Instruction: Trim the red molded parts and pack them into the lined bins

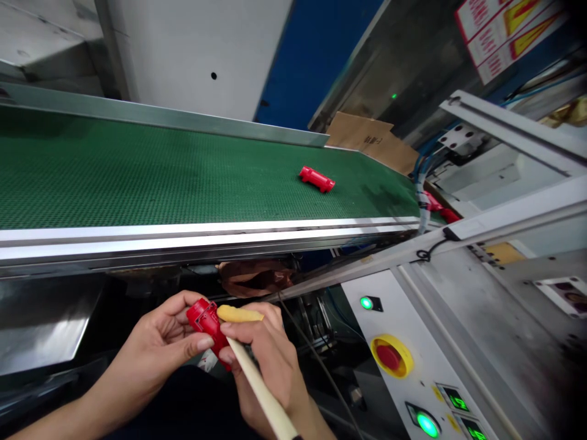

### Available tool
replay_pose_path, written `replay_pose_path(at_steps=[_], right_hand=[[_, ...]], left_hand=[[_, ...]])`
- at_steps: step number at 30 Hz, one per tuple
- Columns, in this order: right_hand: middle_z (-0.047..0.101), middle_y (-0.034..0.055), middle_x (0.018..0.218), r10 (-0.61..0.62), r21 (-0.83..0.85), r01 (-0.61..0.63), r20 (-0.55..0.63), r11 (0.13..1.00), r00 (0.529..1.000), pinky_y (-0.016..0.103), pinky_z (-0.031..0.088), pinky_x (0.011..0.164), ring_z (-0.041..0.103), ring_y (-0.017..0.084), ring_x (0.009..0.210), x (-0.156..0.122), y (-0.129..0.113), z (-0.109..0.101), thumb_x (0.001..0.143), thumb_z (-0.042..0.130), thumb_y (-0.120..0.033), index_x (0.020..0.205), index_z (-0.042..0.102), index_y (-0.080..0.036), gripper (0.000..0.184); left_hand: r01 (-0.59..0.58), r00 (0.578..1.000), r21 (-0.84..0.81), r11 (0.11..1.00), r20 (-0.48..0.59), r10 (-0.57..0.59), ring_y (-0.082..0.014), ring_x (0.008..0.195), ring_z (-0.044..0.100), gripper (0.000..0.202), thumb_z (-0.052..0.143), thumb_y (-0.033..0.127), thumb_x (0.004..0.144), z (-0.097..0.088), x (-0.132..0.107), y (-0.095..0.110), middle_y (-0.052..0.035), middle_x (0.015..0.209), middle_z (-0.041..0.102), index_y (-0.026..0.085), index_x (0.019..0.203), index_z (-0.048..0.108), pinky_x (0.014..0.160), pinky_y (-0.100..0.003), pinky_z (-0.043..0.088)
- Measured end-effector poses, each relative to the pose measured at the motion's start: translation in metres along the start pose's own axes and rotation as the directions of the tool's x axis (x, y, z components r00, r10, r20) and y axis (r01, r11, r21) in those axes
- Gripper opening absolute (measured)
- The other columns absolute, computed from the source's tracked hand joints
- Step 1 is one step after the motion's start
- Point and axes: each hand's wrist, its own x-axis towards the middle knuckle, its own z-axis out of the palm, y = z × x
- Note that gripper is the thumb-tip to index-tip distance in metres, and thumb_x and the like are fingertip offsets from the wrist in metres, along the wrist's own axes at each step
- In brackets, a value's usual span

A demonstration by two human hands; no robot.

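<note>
Both closed: my left grip (156,348) pinched the red part (207,322) steady so my right grip (271,362), clenched around the cream-handled tool (257,385), could reach its edge.

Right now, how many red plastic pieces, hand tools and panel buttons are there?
Red plastic pieces: 3 (held piece, belt piece, half-hidden piece far right)
Hand tool: 1
Panel buttons: 3 (green button, lower green button, red button)
Total: 7

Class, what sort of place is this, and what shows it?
Probably a factory line: a green conveyor belt carrying a red plastic part, the left hand holding a second red part, and an emergency stop button.
</note>
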Motion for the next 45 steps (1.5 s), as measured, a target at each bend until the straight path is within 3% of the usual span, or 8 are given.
replay_pose_path(at_steps=[3,6,9,13,17,24,40,45], right_hand=[[0.071,0.0127,0.109,-0.058,-0.044,0.057,-0.023,0.997,0.998,0.046,0.049,0.095,0.062,0.026,0.104,-0.002,0.002,0.003,0.093,0.059,-0.005,0.116,0.064,-0.017,0.027],[0.071,0.0099,0.115,0.202,0.21,-0.19,-0.038,0.959,0.979,0.042,0.052,0.096,0.066,0.025,0.107,-0.003,0.0,0.005,0.098,0.062,-0.015,0.117,0.067,-0.021,0.021],[0.074,0.0065,0.11,0.493,0.546,-0.421,0.017,0.724,0.87,0.034,0.054,0.093,0.07,0.021,0.105,-0.002,-0.001,0.006,0.101,0.067,-0.031,0.109,0.07,-0.024,0.011],[0.076,0.0063,0.104,0.593,0.833,-0.388,0.092,0.395,0.8,0.032,0.054,0.098,0.073,0.019,0.099,0.001,0.004,0.006,0.098,0.072,-0.039,0.104,0.071,-0.022,0.019],[0.077,0.0029,0.098,0.511,0.935,-0.306,0.177,0.179,0.841,0.038,0.059,0.094,0.074,0.018,0.091,0.001,0.014,-0.007,0.095,0.072,-0.051,0.1,0.067,-0.028,0.024],[0.075,0.006,0.103,0.413,0.241,-0.37,-0.161,0.897,0.896,0.032,0.058,0.085,0.071,0.02,0.098,-0.004,0.017,-0.03,0.1,0.069,-0.025,0.105,0.076,-0.027,0.009],[0.075,0.0069,0.102,0.394,0.408,-0.393,0.085,0.824,0.915,0.032,0.06,0.081,0.074,0.021,0.095,0.009,0.012,-0.032,0.096,0.074,-0.027,0.104,0.078,-0.023,0.01],[0.077,0.0042,0.089,0.354,0.298,-0.358,0.067,0.885,0.933,0.033,0.057,0.086,0.072,0.021,0.096,0.014,0.007,-0.033,0.098,0.069,-0.025,0.1,0.076,-0.024,0.007]], left_hand=[[-0.006,1.0,-0.019,1.0,-0.004,0.006,-0.0128,0.085,0.069,0.029,0.087,0.03,0.083,0.0,0.0,0.0,0.0022,0.089,0.074,0.027,0.106,0.069,0.078,-0.017,0.056],[0.013,1.0,-0.067,0.998,0.013,-0.012,-0.0135,0.081,0.069,0.029,0.087,0.031,0.083,0.001,-0.002,0.0,0.0009,0.088,0.075,0.025,0.106,0.07,0.076,-0.019,0.056],[0.058,0.998,-0.146,0.988,0.038,-0.053,-0.016,0.084,0.069,0.035,0.089,0.035,0.08,0.002,-0.002,0.001,-0.0023,0.093,0.076,0.023,0.109,0.072,0.079,-0.023,0.057],[0.139,0.989,-0.209,0.968,0.075,-0.125,-0.0185,0.089,0.071,0.045,0.085,0.04,0.084,0.003,-0.002,0.004,-0.0078,0.107,0.078,0.024,0.124,0.071,0.083,-0.026,0.057],[0.23,0.97,-0.267,0.936,0.137,-0.199,-0.0192,0.091,0.071,0.052,0.075,0.041,0.093,0.002,-0.005,0.008,-0.0112,0.111,0.077,0.025,0.141,0.063,0.083,-0.027,0.057],[0.238,0.97,-0.339,0.91,0.121,-0.209,-0.0198,0.096,0.071,0.047,0.073,0.036,0.095,0.004,-0.003,0.013,-0.0125,0.109,0.076,0.021,0.139,0.065,0.088,-0.029,0.058],[0.269,0.962,-0.276,0.923,0.043,-0.268,-0.0198,0.072,0.07,0.045,0.066,0.047,0.097,0.005,-0.001,0.018,-0.0045,0.089,0.072,0.025,0.136,0.061,0.067,-0.029,0.057],[0.072,0.996,-0.187,0.98,-0.044,-0.082,-0.0209,0.089,0.071,0.055,0.079,0.04,0.09,0.003,0.002,0.019,-0.0071,0.099,0.075,0.027,0.137,0.055,0.08,-0.028,0.058]])
